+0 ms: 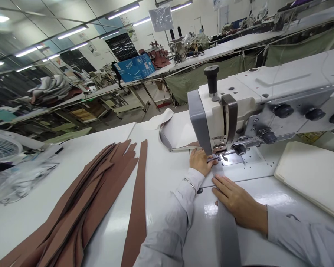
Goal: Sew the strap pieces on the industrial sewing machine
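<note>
A long grey fabric strip [228, 237] runs up the white table to the sewing machine [211, 115]. Close by the needle and presser foot, my left hand [200, 162] is closed on the strip's upper part, its fingertips partly hidden. My right hand [236, 202] lies over the same strip a little nearer to me, fingers stretched out across it; its thumb is mostly hidden beneath. Behind the machine head, a looped pale strip with a grey and brown face [167, 135] rests on the table.
Brown strips [100, 178] lie heaped on the left, with a single brown strip [139, 193] beside them. Stacked cream panels [314, 178] sit at the right. A fan [2, 146] and clear plastic [25, 174] are at far left. Behind stand other worktables and a blue box [135, 68].
</note>
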